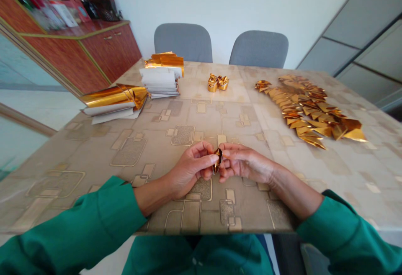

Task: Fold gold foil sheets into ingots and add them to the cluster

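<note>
Two hands are up near the table edge, both closed in on one small folded gold-foil piece point(217, 160). My left hand point(190, 168) has its fingers curled in, and my right hand point(248, 163) comes from the other side, fingers bent toward it. The piece is tilted, pinched btw. the two sets of fingertips, w/ a bit of gold showing in the gap. It looks held above the patterned table cover point(201, 120), but I can't tell from the head cam if its lower end touches. Green sleeves point(72, 224) on both arms.

Ahead L, two stacks of white paper w/ gold foil sheets point(160, 80) point(114, 103) sit well apart from the hands. Mid-table, a small cluster of gold foil ingots point(218, 82). To the R, a long pile of folded gold triangles point(309, 111). Beyond the table are two grey chairs point(183, 42) point(259, 49), and a red-brown cabinet point(108, 55) at far L.
</note>
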`<state>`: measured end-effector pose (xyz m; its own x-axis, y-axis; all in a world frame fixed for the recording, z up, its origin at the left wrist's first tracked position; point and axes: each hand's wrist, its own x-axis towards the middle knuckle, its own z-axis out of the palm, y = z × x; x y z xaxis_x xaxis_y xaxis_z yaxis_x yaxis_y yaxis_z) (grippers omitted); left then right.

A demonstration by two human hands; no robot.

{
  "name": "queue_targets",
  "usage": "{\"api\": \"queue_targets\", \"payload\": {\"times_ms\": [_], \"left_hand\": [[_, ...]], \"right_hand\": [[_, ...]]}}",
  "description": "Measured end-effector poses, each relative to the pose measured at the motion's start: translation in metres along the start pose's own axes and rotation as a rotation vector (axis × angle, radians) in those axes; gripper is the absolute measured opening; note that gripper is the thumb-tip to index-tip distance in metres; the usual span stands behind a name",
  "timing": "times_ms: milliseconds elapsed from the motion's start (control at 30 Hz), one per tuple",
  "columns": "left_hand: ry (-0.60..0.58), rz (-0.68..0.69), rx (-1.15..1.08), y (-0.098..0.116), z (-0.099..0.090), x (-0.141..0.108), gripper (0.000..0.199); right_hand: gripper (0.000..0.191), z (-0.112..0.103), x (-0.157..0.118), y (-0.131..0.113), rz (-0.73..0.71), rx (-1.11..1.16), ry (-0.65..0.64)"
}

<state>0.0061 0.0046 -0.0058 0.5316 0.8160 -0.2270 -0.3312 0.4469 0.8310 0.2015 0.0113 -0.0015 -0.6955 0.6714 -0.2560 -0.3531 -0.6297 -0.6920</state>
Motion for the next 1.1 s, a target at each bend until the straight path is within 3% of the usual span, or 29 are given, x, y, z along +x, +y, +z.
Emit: {"api": "queue_targets", "payload": {"times_ms": [300,467,700,933,1100], "left_hand": [[0.094,0.003,0.065,0.0005,0.0034,-0.0006,0.034],[0.078,-0.011,0.063,0.0021,0.0038,-0.0012,0.036],[0.15,0.063,0.124,0.0019,0.0074,0.0,0.038],[0.048,0.046,0.047,0.0015,0.0031,-0.0006,0.036],[0.122,0.025,0.138,0.0023,0.0059,-0.0012,0.034]], "right_hand": [[0.018,-0.0003,0.0025,0.0028,0.055,-0.009,0.004],[0.018,-0.0018,0.0026,0.0025,0.071,0.001,0.009],[0.018,-0.0006,0.0037,0.0054,0.077,0.003,0.024],[0.016,0.0002,0.0048,0.0051,0.02,0.03,0.018],[0.02,0.0008,0.0047,0.005,0.029,0.009,0.051]]}}
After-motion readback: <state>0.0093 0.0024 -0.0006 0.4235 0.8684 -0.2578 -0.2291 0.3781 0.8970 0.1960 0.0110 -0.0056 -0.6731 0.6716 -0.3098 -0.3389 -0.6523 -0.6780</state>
